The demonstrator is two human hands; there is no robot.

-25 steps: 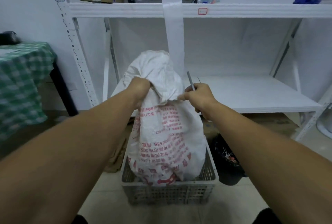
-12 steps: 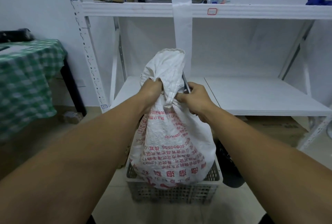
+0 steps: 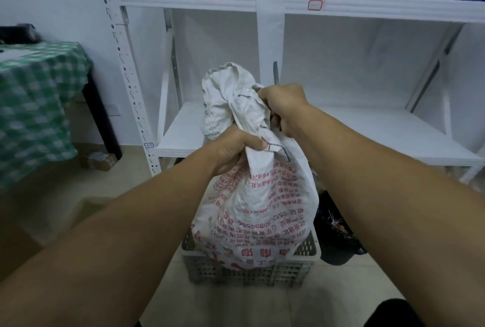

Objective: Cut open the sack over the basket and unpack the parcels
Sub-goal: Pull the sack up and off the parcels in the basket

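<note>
Sack (image 3: 262, 203): white, red printed characters. Basket (image 3: 252, 270): grey, perforated. Shelf (image 3: 367, 132): white. Cloth (image 3: 34, 106) at left: green-and-white check. Bin (image 3: 336, 237): black.

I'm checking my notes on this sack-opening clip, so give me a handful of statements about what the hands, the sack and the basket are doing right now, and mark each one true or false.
1. The left hand grips the gathered neck of the white woven sack. True.
2. The sack's bottom sits in a grey perforated plastic basket on the floor. True.
3. The right hand is empty and hangs away from the sack. False: it holds a thin grey blade pointing up and presses against the sack's bunched top.
4. The sack's printing is blue. False: it is red.
5. Parcels already lie unpacked on the lower shelf. False: none show on it.
</note>
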